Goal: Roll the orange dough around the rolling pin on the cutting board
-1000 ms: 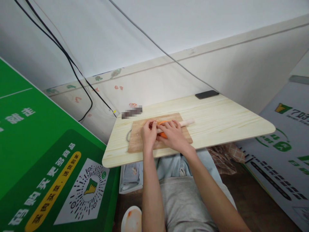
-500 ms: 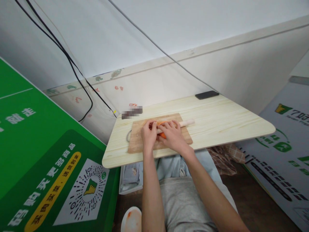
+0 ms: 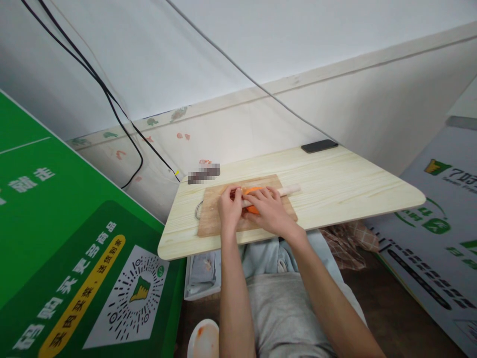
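Observation:
A pale wooden rolling pin (image 3: 290, 189) lies slantwise over an orange dough-like piece (image 3: 252, 209) on the wooden cutting board (image 3: 212, 223). At the pin's left end, my left hand (image 3: 230, 208) is closed with its fingers curled; its grip is partly hidden. My right hand (image 3: 270, 209) lies over the pin's middle, fingers bent across it, and the right end of the pin sticks out past it. Much of the orange piece is covered by both hands and the pin.
The board, with a metal loop handle (image 3: 198, 210), rests on a light wood table (image 3: 335, 184). A black phone (image 3: 319, 146) lies at the back edge, and a blurred-out object (image 3: 204, 173) at the back left. Green panels (image 3: 89, 209) stand left. Below is a white oval dish (image 3: 204, 340).
My right hand has shifted slightly along with the pin, and the orange piece shows a little differently between the hands. My left hand stays nearly in place.

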`<action>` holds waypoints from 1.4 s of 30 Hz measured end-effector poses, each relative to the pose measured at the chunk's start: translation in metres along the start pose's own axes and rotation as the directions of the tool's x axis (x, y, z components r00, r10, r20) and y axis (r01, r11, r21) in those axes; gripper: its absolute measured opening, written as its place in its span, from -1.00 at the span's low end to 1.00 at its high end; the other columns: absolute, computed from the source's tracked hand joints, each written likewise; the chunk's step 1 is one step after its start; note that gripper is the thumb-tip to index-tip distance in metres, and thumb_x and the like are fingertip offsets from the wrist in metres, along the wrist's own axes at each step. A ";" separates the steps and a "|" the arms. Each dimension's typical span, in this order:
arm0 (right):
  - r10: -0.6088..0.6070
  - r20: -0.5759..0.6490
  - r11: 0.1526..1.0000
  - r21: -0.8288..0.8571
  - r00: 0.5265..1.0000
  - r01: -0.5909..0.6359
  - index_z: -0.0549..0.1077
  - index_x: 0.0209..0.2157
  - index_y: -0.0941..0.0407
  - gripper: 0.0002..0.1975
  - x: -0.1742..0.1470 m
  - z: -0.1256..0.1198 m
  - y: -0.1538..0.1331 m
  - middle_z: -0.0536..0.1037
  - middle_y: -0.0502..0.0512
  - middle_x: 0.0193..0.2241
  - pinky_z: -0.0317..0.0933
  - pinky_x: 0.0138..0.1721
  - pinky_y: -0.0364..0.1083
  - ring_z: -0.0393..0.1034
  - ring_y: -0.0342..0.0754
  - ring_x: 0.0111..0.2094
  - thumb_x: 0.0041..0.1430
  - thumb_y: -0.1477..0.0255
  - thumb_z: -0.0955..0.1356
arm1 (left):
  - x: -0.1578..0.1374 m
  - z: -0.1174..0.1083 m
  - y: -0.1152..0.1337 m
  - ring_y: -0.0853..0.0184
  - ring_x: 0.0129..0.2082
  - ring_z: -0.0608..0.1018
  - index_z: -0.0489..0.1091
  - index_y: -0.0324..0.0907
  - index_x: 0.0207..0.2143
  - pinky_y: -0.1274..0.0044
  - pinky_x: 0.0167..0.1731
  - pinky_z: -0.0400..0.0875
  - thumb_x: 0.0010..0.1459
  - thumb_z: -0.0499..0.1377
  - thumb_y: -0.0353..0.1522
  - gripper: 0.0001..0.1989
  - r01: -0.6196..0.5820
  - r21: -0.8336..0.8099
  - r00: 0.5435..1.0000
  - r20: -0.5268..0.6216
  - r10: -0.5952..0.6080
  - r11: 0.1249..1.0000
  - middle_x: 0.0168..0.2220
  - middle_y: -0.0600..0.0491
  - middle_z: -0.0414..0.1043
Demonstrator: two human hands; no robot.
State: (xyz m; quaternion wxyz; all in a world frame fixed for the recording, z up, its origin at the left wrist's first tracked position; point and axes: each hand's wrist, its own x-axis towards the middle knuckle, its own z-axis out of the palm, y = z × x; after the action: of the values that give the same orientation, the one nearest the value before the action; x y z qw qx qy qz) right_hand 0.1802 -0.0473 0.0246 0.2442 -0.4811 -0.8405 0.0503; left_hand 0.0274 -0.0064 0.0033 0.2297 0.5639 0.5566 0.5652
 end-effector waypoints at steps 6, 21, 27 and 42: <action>0.024 -0.009 1.000 0.011 1.000 -0.024 0.48 0.26 0.02 -0.54 0.001 0.001 0.001 0.58 0.20 0.20 -0.12 0.42 0.23 0.31 0.20 0.28 0.38 0.32 0.45 | 0.000 0.000 0.002 0.26 -0.24 0.66 0.59 -0.17 -0.26 0.47 -0.14 0.50 0.29 0.20 -0.37 -0.85 -0.005 -0.020 1.000 0.002 0.005 1.000 -0.26 -0.01 0.67; 0.017 0.024 1.000 0.002 1.000 -0.017 0.47 0.29 0.04 -0.52 0.000 -0.002 0.001 0.57 0.21 0.22 -0.11 0.42 0.26 0.30 0.21 0.30 0.37 0.35 0.44 | 0.000 0.000 -0.002 0.24 -0.24 0.66 0.60 -0.16 -0.26 0.45 -0.16 0.50 0.29 0.21 -0.35 -0.85 -0.013 -0.032 1.000 -0.002 0.013 0.999 -0.25 -0.01 0.67; -0.005 0.022 1.000 0.010 1.000 0.005 0.47 0.29 0.05 -0.53 -0.001 -0.002 0.002 0.56 0.21 0.22 -0.11 0.42 0.25 0.29 0.20 0.29 0.38 0.39 0.41 | 0.001 0.000 -0.003 0.24 -0.23 0.66 0.60 -0.16 -0.25 0.46 -0.15 0.52 0.30 0.21 -0.34 -0.84 -0.015 -0.019 1.000 0.002 0.016 1.000 -0.24 -0.02 0.68; 0.053 0.053 0.998 0.025 0.997 -0.054 0.47 0.28 0.06 -0.52 -0.001 -0.008 -0.007 0.55 0.23 0.24 -0.16 0.45 0.27 0.29 0.20 0.31 0.35 0.42 0.41 | 0.000 0.001 -0.002 0.24 -0.21 0.67 0.58 -0.15 -0.24 0.46 -0.12 0.53 0.30 0.20 -0.33 -0.84 -0.004 -0.020 1.000 0.004 0.004 1.000 -0.23 -0.02 0.68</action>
State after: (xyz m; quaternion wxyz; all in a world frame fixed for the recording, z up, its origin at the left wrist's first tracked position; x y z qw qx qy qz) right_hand 0.1788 -0.0532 0.0338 0.2272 -0.4985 -0.8327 0.0806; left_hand 0.0270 -0.0056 0.0010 0.2353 0.5638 0.5492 0.5702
